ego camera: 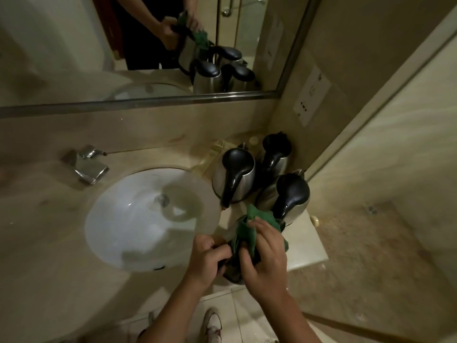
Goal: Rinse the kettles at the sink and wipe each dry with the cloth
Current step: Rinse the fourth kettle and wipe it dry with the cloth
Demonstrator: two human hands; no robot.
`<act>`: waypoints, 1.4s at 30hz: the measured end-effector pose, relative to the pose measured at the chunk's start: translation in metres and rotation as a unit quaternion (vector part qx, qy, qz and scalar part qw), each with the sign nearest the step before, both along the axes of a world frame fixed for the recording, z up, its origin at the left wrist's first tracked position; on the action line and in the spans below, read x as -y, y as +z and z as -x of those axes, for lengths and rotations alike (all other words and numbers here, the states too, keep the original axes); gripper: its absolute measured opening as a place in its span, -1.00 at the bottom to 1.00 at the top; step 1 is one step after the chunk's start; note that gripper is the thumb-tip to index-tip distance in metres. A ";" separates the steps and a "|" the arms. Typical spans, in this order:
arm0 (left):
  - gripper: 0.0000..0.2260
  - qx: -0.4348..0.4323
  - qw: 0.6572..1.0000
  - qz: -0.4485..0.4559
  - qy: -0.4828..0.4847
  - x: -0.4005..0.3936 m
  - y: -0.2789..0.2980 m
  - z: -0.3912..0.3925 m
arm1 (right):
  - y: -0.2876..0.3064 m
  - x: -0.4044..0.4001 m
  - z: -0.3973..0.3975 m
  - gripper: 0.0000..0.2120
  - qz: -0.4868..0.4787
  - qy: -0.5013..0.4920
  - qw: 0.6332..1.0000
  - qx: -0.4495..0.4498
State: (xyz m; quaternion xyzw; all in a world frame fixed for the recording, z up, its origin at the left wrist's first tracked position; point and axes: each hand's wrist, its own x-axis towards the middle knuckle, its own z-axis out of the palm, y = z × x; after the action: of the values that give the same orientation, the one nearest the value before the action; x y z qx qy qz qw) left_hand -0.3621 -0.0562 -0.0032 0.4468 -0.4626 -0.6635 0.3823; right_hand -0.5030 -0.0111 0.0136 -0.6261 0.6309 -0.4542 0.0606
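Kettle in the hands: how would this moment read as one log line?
step: wiping | left hand: holds kettle | right hand: rubs green cloth on it | counter: three kettles

Head-worn view, steeply down, close over sink [103,219]

Sink [118,219] sits left in the counter, tap [90,167] behind it. Three kettles [233,179] cluster right of it, the held kettle [233,271] in front, cloth [247,231] on top.
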 end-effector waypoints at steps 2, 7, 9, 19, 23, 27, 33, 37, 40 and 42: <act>-0.63 0.013 1.000 -0.002 -0.008 0.007 -0.012 -0.003 | -0.014 0.000 -0.002 -0.67 -0.002 -0.003 1.000 -0.016; -0.71 0.012 1.000 0.021 0.004 0.022 -0.041 -0.019 | -0.038 0.003 -0.017 -0.65 -0.039 0.023 0.995 -0.094; -0.64 -0.004 0.999 0.009 0.033 0.026 -0.055 -0.025 | -0.043 0.010 -0.023 -0.67 -0.050 0.032 0.991 -0.123; -0.68 0.037 0.988 0.067 0.134 0.041 -0.060 -0.003 | -0.073 0.045 -0.001 -0.62 -0.005 0.073 0.975 -0.211; -0.70 0.051 0.984 0.065 0.156 0.039 -0.061 0.006 | -0.079 0.049 0.013 -0.61 0.018 0.088 0.971 -0.221; -0.69 0.077 0.975 0.049 0.205 0.037 -0.062 0.025 | -0.084 0.057 0.026 -0.62 0.014 0.082 0.976 -0.202; -0.72 0.160 0.958 0.047 0.234 0.043 -0.058 0.041 | -0.074 0.062 0.036 -0.51 -0.031 0.080 0.981 -0.173; -0.57 0.164 0.962 -0.017 0.217 0.039 -0.044 0.043 | -0.081 0.041 0.024 -0.39 -0.042 0.021 0.993 -0.110; -0.59 0.200 0.964 -0.050 0.167 0.030 -0.038 0.038 | -0.102 0.011 0.018 -0.39 -0.030 -0.043 0.998 -0.039; -0.62 0.221 0.965 -0.047 0.136 0.022 -0.037 0.035 | -0.119 -0.007 0.014 -0.49 -0.047 -0.070 0.996 -0.022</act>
State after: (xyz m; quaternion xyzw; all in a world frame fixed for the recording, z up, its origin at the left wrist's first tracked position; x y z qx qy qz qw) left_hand -0.3973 -0.0786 -0.0400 0.6584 -0.4392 -0.5107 0.3358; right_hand -0.5169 -0.0038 -0.1051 -0.5864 0.6951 -0.4135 0.0441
